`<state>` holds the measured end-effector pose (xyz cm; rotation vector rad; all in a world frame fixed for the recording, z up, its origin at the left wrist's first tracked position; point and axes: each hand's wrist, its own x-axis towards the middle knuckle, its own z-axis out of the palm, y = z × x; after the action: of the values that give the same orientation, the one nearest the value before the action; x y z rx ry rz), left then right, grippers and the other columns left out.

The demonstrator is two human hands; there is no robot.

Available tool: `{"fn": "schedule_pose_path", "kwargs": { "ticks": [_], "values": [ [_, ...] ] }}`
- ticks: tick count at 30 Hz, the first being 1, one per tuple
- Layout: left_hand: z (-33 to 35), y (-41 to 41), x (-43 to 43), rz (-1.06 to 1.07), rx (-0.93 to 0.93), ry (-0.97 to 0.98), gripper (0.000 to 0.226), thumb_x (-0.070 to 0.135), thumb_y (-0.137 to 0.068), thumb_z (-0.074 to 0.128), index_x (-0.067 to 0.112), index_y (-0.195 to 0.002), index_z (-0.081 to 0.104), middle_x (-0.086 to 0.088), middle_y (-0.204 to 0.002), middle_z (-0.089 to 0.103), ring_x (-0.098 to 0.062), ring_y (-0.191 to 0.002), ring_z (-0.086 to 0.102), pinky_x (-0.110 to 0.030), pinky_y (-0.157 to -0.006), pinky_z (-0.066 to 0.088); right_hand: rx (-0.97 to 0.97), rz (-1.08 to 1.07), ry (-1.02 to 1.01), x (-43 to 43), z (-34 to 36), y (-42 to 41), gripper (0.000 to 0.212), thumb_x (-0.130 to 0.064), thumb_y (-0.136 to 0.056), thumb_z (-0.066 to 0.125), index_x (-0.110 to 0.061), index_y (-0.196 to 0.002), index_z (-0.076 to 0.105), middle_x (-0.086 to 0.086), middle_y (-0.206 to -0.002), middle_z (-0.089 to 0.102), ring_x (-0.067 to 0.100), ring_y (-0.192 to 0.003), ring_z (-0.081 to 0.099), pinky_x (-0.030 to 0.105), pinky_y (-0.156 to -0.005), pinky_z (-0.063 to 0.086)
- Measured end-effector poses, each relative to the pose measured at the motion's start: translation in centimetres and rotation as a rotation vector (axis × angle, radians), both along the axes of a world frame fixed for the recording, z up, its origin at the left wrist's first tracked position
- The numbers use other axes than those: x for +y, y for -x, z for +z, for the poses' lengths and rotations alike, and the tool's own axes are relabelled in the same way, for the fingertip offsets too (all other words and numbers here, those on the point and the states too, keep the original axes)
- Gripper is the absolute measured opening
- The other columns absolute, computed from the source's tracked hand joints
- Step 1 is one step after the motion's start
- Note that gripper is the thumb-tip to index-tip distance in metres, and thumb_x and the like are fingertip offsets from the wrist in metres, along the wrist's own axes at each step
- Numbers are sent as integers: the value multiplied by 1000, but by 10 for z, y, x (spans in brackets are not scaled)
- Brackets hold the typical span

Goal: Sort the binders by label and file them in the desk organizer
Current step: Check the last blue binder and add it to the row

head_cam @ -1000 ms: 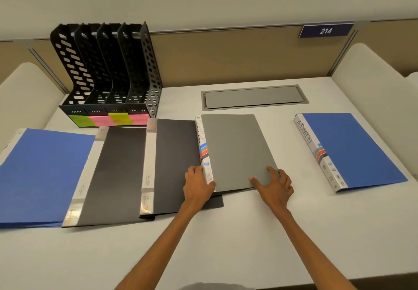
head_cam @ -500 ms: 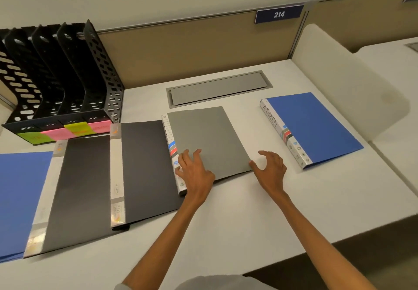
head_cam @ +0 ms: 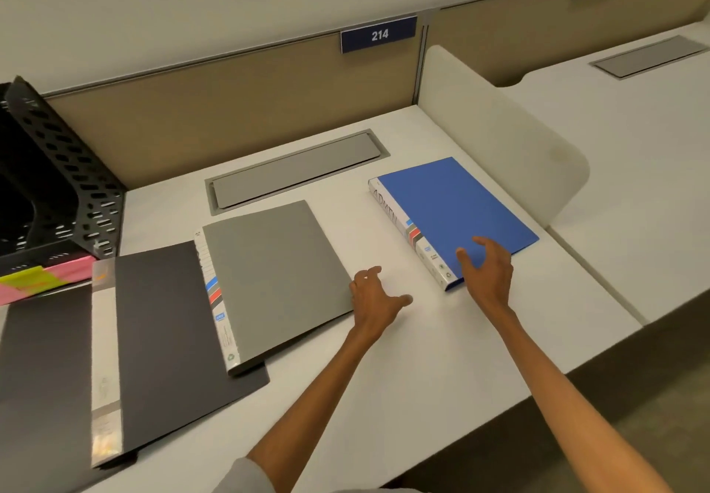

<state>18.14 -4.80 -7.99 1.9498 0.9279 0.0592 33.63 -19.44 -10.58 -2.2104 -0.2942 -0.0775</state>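
Observation:
A blue binder (head_cam: 457, 204) with "ADMIN" on its spine lies flat at the right of the white desk (head_cam: 442, 358). My right hand (head_cam: 486, 267) hovers spread over its near corner and holds nothing. A grey binder (head_cam: 272, 277) lies flat in the middle, overlapping a black binder (head_cam: 161, 339). My left hand (head_cam: 374, 296) is beside the grey binder's right edge, fingers loosely curled, empty. Another black binder (head_cam: 42, 377) lies at the far left. The black desk organizer (head_cam: 65, 185) stands at the back left, with pink and yellow-green sticky labels (head_cam: 38, 279) on its base.
A grey cable cover (head_cam: 296, 169) is set into the desk behind the grey binder. A white divider panel (head_cam: 507, 139) bounds the desk on the right, with a neighbouring desk beyond. A tan partition with a "214" sign (head_cam: 378, 34) runs along the back.
My view has swung right, so the far-left blue binder is out of frame. Both hands left the grey binder and moved right; my right hand now reaches over the blue ADMIN binder.

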Motion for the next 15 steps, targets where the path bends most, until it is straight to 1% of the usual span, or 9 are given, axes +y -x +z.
{"fn": "schedule_pose_path", "kwargs": {
  "ticks": [3,5,7,9,11,15],
  "values": [
    [2,-31,-12,12,48,139,98,46,-74,79,9,-149,29,-10,-152,29,-25,-141,27,-39,-113,32,26,18,61,-12,0,-22,49,-36,-89,67,-12,-131,55,9,-135,55,27,-129,46,43,-104,42],
    [2,-47,-16,17,74,172,101,52,-74,77,5,-149,27,-11,-153,27,-26,-141,29,-39,-113,32,53,27,91,-21,0,-34,53,-38,-89,66,-12,-134,52,9,-139,52,28,-131,44,43,-106,40],
    [3,-62,-17,7,100,153,97,55,-74,76,4,-144,33,-12,-149,31,-28,-137,33,-38,-110,34,87,32,124,-28,-1,-46,58,-39,-90,66,-11,-138,48,10,-143,48,28,-134,41,43,-108,38],
    [4,-74,-17,13,121,153,88,57,-73,75,5,-135,41,-12,-142,36,-28,-130,40,-39,-108,39,138,35,154,-34,-1,-57,64,-40,-89,66,-10,-141,44,11,-147,43,29,-137,37,44,-110,36],
    [4,-85,-17,39,124,210,83,56,-73,76,6,-131,45,-11,-140,37,-27,-126,44,-42,-105,43,178,36,196,-41,-3,-67,69,-42,-89,65,-9,-144,39,12,-150,38,29,-140,33,46,-112,34],
    [7,-99,-23,139,118,426,90,45,-76,78,6,-142,33,-8,-148,26,-25,-128,42,-38,-95,50,221,20,293,-55,-10,-82,78,-47,-89,63,-6,-148,31,13,-153,33,31,-141,29,48,-114,29]
  ]
}}
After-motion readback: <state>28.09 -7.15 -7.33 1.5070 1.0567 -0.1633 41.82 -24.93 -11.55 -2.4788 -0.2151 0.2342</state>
